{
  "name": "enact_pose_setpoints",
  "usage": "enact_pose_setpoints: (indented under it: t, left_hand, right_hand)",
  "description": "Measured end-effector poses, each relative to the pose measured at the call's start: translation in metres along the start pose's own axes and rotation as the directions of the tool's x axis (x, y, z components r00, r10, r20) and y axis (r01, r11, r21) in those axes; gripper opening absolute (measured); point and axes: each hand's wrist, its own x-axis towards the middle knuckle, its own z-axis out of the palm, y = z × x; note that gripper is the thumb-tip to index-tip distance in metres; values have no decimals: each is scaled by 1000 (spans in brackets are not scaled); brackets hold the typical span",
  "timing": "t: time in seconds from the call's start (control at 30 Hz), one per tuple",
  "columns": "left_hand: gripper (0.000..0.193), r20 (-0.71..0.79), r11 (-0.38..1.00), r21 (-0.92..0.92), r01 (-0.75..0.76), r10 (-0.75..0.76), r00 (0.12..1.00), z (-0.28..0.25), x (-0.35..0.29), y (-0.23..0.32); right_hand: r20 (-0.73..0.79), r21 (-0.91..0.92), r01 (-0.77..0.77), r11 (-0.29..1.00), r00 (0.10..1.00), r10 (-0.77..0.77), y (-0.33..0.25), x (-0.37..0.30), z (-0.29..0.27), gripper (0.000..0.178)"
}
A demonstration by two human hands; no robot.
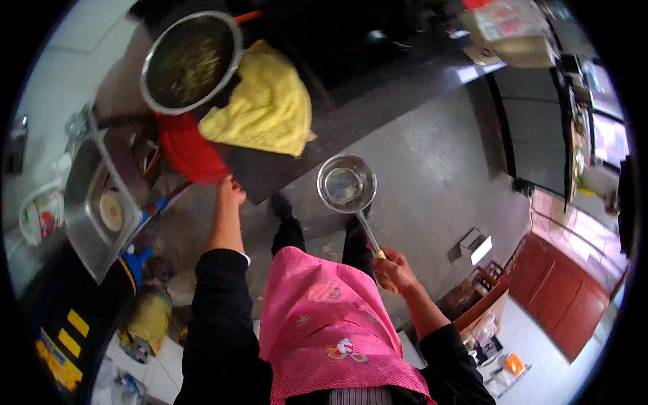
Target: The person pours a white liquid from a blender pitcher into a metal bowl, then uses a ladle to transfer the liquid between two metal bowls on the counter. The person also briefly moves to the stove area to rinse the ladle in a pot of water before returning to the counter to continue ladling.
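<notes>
Small steel saucepan [346, 183]: carried in the air in front of me, over the floor, just off the edge of the dark countertop [398, 111], its mouth facing up. A pale patch shows inside; liquid or mere reflection, I cannot tell. Its long axis runs along the handle, slanting from my right hand [395, 270] forward and to my left, so the pan's round body lies ahead and left of the fingers that bear it. Those fingers are wrapped around the handle near its pale end. My left hand [231, 190] is well apart from the saucepan, further to the left, its fingers at the near edge of a blurred red item [192, 150], possibly plastic; whether they are closed on it I cannot confirm. That item extends forward and left from the left fingertips, to below the rim of a steel basin [192, 64] containing greenish shreds. By my assessment the governing relation is this: the basin lies forward and left of the saucepan, with the left hand nearer to it than the right. A yellow cloth [266, 101] lies beside the basin; a steel sink [82, 202] stands further left.
</notes>
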Motion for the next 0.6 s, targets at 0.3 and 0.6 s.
enact_pose_setpoints:
  t: [0.3, 0.6]
  left_hand:
    - [34, -165, 997, -63, 50, -60, 984, 95, -107, 2]
    - [34, -68, 985, 113, 131, -123, 990, 31, -200, -72]
  right_hand:
    - [-355, 60, 301, 952, 897, -262, -79, -170, -49, 54]
    - [-441, -13, 686, 727, 649, -620, -245, -310, -75, 47]
